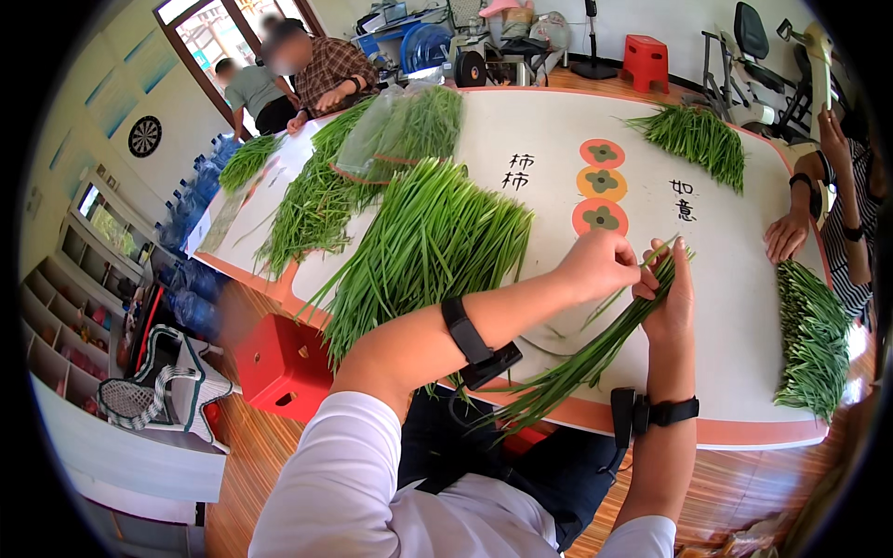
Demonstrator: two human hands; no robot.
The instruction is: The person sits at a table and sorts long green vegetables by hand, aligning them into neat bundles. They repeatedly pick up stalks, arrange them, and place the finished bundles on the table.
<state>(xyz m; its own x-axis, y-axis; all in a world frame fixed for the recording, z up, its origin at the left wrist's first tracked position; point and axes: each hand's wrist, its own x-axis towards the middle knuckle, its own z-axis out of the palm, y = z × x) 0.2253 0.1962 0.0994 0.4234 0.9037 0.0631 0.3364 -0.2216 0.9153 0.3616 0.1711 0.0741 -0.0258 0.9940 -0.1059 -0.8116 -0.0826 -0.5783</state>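
My right hand (pixel 668 293) is upright at the table's near side, its fingers closed around a bunch of garlic chives (pixel 600 352) whose long leaves hang down to the left, past the table edge. Against the top of this bunch, my left hand (pixel 605 266) pinches a thin chive strand between thumb and fingertips; the exact grip is partly hidden by the fingers. Left of my hands, a large pile of garlic chives (pixel 432 244) lies on the white table (pixel 558 118), partly behind my left forearm. Black straps with small devices sit on both my forearms.
More chives lie at the table's left (pixel 307 216), far right (pixel 698 139) and right edge (pixel 813 342). A clear plastic bag (pixel 398 132) covers some. A person's hand (pixel 787 236) rests at right; two people are at the far left. A red stool (pixel 286 366) stands left.
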